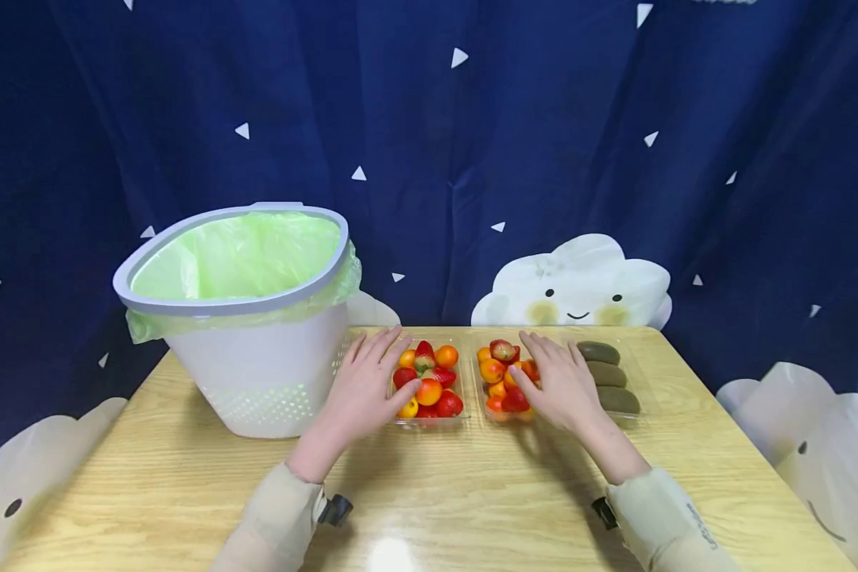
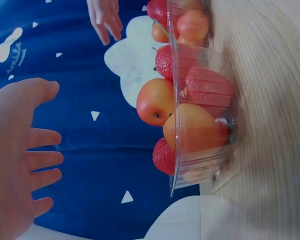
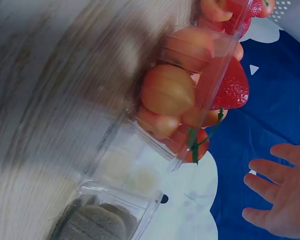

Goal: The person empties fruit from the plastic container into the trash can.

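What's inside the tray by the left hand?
The clear tray holds strawberries and orange-yellow fruits. The left hand covers part of its left edge; the top layer hides the middle beneath.

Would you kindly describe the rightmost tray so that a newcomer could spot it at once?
On the table, start at the white bin and look right, past two fruit trays. The tray ends that row, beside the right hand. It alone holds dull brown-green ovals; its neighbours hold red and orange fruit.

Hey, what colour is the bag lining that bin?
Light green; the bag shows best in the head view.
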`<control>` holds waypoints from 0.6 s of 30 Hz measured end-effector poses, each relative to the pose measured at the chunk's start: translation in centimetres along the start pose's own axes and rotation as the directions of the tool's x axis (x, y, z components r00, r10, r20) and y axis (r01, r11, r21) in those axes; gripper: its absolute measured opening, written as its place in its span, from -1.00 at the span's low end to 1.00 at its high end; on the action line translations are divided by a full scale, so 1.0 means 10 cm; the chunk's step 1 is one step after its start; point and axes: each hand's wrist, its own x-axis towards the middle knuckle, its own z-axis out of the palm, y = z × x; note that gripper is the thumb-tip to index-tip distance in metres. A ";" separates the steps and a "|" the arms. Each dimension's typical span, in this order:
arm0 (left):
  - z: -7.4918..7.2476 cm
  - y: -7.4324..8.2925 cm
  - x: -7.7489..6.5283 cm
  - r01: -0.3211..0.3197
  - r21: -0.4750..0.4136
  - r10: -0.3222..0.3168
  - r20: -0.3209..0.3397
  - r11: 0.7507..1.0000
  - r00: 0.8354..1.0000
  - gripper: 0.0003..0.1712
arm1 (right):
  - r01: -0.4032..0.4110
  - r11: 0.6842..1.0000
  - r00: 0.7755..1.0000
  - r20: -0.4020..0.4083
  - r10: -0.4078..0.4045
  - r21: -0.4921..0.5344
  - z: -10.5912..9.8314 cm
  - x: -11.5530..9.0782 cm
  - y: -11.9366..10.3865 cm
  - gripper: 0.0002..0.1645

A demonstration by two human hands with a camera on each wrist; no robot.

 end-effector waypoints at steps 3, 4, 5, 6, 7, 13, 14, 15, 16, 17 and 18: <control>-0.03 -0.03 -0.02 0.001 -0.013 -0.002 -0.074 1.000 0.997 -0.38 | -0.001 1.000 1.000 -0.016 0.002 0.011 0.00 -0.02 0.02 -0.26; -0.04 -0.04 -0.03 0.001 -0.014 -0.002 -0.101 1.000 0.995 -0.40 | -0.004 1.000 1.000 -0.021 0.004 0.015 0.01 -0.02 0.03 -0.27; -0.04 -0.05 -0.04 0.002 -0.018 -0.004 -0.134 1.000 0.991 -0.43 | -0.007 1.000 1.000 -0.026 0.007 0.020 0.01 -0.03 0.04 -0.28; -0.05 -0.06 -0.06 0.003 -0.024 -0.007 -0.168 1.000 0.986 -0.45 | -0.007 1.000 0.999 -0.031 0.008 0.024 0.01 -0.04 0.04 -0.29; -0.05 -0.07 -0.07 0.007 -0.031 -0.014 -0.202 0.999 0.979 -0.48 | -0.008 1.000 0.999 -0.036 0.009 0.030 0.01 -0.04 0.05 -0.30; -0.10 -0.13 -0.15 0.025 -0.107 -0.065 -0.393 0.994 0.917 -0.66 | -0.039 0.997 0.994 -0.102 0.046 0.065 0.01 -0.10 0.09 -0.38; -0.11 -0.14 -0.16 0.030 -0.113 -0.075 -0.417 0.993 0.906 -0.68 | -0.044 0.997 0.992 -0.111 0.052 0.070 0.01 -0.11 0.10 -0.39; -0.11 -0.15 -0.17 0.036 -0.122 -0.086 -0.439 0.992 0.894 -0.70 | -0.049 0.996 0.991 -0.118 0.057 0.074 0.00 -0.11 0.10 -0.40; -0.12 -0.15 -0.19 0.040 -0.129 -0.096 -0.460 0.991 0.883 -0.72 | -0.053 0.996 0.990 -0.123 0.062 0.076 0.00 -0.12 0.11 -0.42; -0.13 -0.16 -0.20 0.045 -0.139 -0.107 -0.481 0.989 0.870 -0.73 | -0.057 0.995 0.990 -0.123 0.067 0.082 0.00 -0.13 0.12 -0.43; -0.15 -0.17 -0.21 0.051 -0.146 -0.118 -0.499 0.988 0.859 -0.75 | -0.061 0.995 0.990 -0.124 0.071 0.083 0.00 -0.13 0.12 -0.43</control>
